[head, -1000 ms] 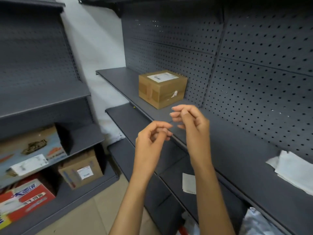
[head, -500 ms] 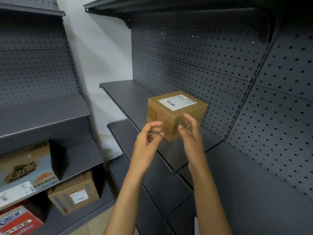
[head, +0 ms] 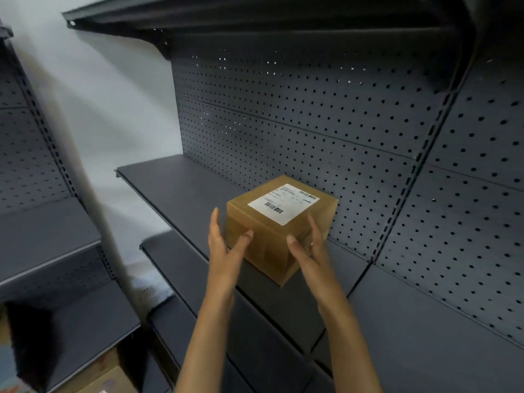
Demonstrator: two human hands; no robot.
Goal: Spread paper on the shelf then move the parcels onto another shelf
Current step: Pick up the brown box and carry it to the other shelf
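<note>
Both open hands flanking taped cardboard parcel (head: 280, 225) (square, labelled), matte shelf (head: 181, 188)

Dim scene; light falls brightest on the white wall (head: 93, 109) at upper left. Deep shadow sits under the top shelf (head: 255, 12). Wide-angle bending warps edges; the lower left corner blurs.

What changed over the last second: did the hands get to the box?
Both hands opened and moved forward to the box: left hand at its left side, right hand at its right front. No firm grip is visible yet. The view also moved closer. The box stayed on its shelf.
</note>
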